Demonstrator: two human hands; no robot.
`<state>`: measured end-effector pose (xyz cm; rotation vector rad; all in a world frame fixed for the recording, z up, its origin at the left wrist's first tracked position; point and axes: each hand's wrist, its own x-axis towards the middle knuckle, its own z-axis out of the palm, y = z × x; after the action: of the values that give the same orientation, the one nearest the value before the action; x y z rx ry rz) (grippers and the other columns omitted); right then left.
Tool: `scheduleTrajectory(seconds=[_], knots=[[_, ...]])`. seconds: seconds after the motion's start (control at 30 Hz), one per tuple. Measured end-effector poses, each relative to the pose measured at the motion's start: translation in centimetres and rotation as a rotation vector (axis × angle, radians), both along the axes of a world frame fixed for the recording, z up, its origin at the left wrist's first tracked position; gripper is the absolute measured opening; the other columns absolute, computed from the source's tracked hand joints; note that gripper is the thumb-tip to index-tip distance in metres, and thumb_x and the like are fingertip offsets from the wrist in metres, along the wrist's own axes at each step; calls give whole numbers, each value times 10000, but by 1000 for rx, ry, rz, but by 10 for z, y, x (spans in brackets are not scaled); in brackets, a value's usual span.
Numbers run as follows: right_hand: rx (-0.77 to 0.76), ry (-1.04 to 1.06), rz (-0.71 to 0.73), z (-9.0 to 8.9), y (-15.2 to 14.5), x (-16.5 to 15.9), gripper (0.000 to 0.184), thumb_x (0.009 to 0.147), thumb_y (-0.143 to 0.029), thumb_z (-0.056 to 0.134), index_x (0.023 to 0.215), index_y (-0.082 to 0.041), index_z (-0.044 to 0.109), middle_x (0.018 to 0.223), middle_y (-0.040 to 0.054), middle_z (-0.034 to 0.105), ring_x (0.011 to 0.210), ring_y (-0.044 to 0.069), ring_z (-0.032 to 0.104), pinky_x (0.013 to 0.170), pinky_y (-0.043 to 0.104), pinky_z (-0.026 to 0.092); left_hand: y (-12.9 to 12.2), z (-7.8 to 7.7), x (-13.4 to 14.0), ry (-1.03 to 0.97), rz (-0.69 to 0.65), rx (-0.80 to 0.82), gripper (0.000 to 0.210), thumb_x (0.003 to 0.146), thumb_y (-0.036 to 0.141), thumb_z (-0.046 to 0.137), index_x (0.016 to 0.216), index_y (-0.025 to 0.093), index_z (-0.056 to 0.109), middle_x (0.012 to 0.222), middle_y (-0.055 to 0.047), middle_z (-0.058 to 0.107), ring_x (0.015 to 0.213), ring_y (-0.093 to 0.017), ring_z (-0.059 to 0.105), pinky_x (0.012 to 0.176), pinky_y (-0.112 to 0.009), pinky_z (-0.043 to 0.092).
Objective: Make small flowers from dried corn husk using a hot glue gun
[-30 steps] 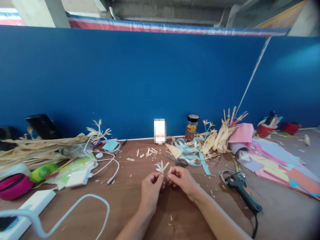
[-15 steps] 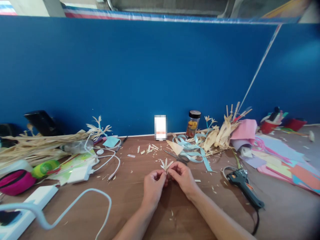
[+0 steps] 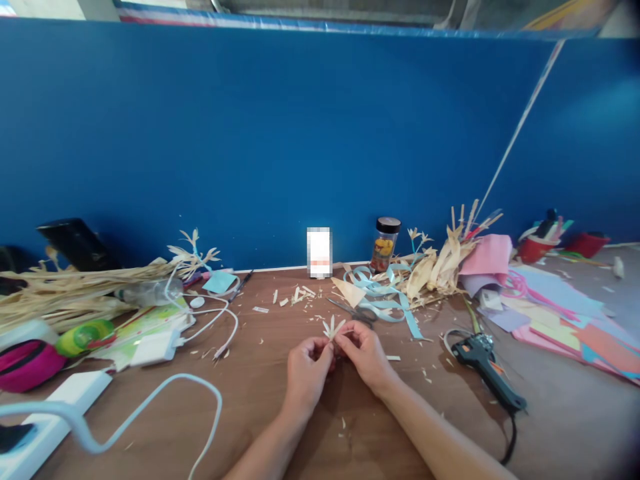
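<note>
Between my two hands, low over the brown table [image 3: 260, 387], is a small corn husk flower [image 3: 332, 329] with pale pointed petals fanned upward. My left hand [image 3: 309, 365] is closed, pinching the flower's base between thumb and fingers. My right hand [image 3: 365, 353] pinches the same base from the other side. The lower part of the flower is hidden by my fingers. Just beyond my right hand lie dark scissors [image 3: 363, 315] and a cut triangular piece of husk [image 3: 349, 292]. Small husk scraps [image 3: 300, 295] are scattered behind the flower.
On the right rest a glue gun [image 3: 493, 377], light blue ribbon [image 3: 380, 293], a husk bundle [image 3: 430, 273] and coloured paper [image 3: 575, 327]. A lidded jar [image 3: 385, 245] stands by the blue partition [image 3: 300, 133]. To the left are a power strip [image 3: 65, 413], white cables [image 3: 220, 400] and dried husks [image 3: 75, 290].
The view has shifted slightly, so the table's things sit a little higher and further left. Both hands keep their pinch on the flower, which looks turned slightly.
</note>
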<state>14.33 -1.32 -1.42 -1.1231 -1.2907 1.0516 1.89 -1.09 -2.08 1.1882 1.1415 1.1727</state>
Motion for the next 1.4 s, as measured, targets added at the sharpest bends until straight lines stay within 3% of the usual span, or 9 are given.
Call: scheduleTrajectory(seconds=[0.47,0.83,1.07,1.4], knots=[[-5,-20,48,0,-2,1,147,766,-314,497,761,-168,510,696,0,582,662,132,555,626,241,438,1,4,-1,-30,-46,-61,209,637,325,623,684,124,593,551,-2,598,492,-106,548,469,-191,444],[1,-77,-53,2,-1,5,71,727,-231,528,712,-178,482,598,-33,518,543,98,472,508,197,372,6,3,-4,-232,70,-212,206,559,239,691,653,114,559,530,32,572,500,-78,558,534,-189,480],[123,-227,-36,11,-5,3,92,758,-232,486,730,-168,546,665,-13,557,630,122,498,595,214,388,4,4,-3,-152,2,-194,188,591,250,663,663,97,581,527,10,584,479,-74,544,493,-172,458],[164,-341,-11,14,-5,6,105,794,-179,417,737,-180,504,677,-19,509,612,109,451,559,199,356,5,2,-2,-115,11,-183,157,610,246,631,664,108,580,540,17,584,486,-80,552,508,-187,467]])
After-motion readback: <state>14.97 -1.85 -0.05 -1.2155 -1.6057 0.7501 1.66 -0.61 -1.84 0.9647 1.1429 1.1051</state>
